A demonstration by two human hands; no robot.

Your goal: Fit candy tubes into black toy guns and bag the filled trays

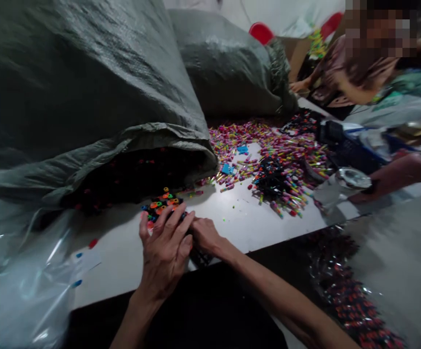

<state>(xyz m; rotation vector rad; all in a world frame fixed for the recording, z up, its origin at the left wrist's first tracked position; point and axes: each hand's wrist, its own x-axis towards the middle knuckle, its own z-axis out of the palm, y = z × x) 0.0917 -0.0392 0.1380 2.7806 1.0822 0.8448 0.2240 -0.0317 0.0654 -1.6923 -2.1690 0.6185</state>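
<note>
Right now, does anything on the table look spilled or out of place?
Yes. Small coloured pieces lie scattered loosely across the white table, and more spill from the open grey sack beside the left hand.

Two bare forearms, no sleeves in view, no gloves, no watch or wrist bands, left hand (166, 252) broad-backed with long fingers and short plain nails, right hand (205, 236) bare, slender wrist, no rings visible
</note>
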